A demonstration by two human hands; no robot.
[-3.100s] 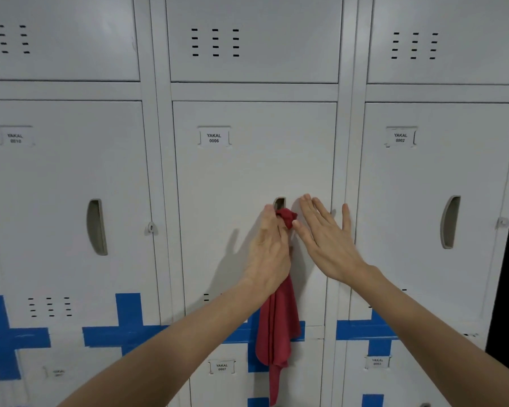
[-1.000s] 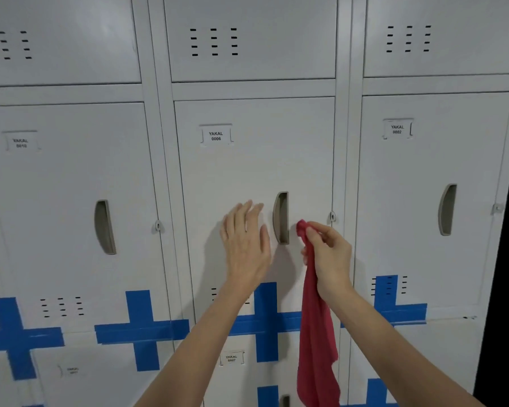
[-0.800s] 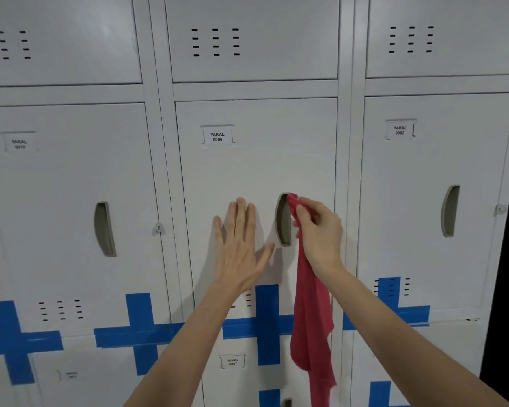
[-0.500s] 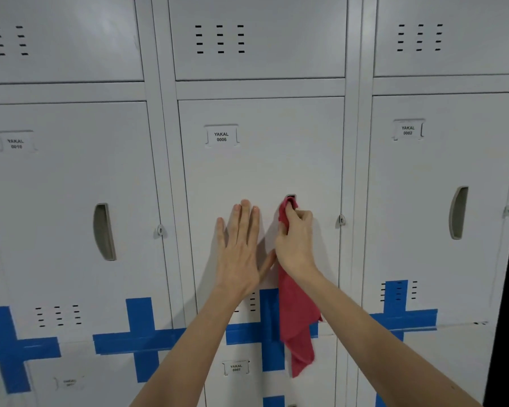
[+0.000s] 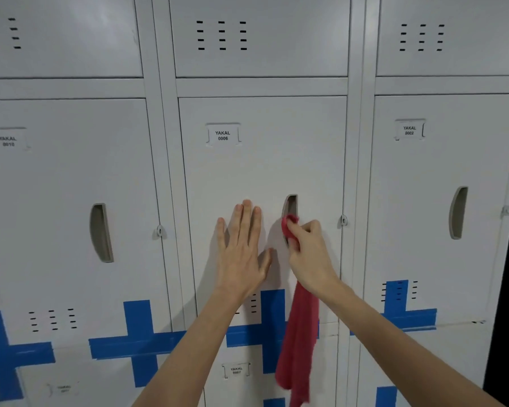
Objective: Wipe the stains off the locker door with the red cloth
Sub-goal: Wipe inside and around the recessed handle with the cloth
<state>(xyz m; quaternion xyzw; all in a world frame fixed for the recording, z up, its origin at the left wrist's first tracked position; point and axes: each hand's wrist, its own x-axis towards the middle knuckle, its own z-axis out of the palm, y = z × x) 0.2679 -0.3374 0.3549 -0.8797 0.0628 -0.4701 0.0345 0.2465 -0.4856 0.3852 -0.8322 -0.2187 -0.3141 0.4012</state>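
Middle locker door, label reading YAKAL 0006. Left hand laid flat on the panel, fingers spread and straight, holding nothing; reads as a brace.

Right hand has its grip closed around a bunched top of the red cloth. The bunched end is pressed at the recessed handle slot, lower half of the slot covered by cloth and fingers. Rest of the cloth hangs loose down past the wrist, across the blue tape cross and toward the lower door's label.

No stains can be made out on the panel at this sharpness; where the dirt lies is unclear. Judged step: working the handle recess.

Risks:
- Only a small wad touches metal; the hanging tail does no wiping, so coverage per stroke is poor.
- Tail could snag on the slot lip or the latch loop just right of the hand, pulling the cloth out of the grip.
- Dragging over the tape may lift its edges.
- Pushing hard near the latch side could rattle the door; the flat left hand probably guards against that.

Room: panel above both hands is bare up to the label, wide open for strokes. Right edge of the door is near the right knuckles; left edge is well apart from the left hand. Vent slits sit under the left wrist.
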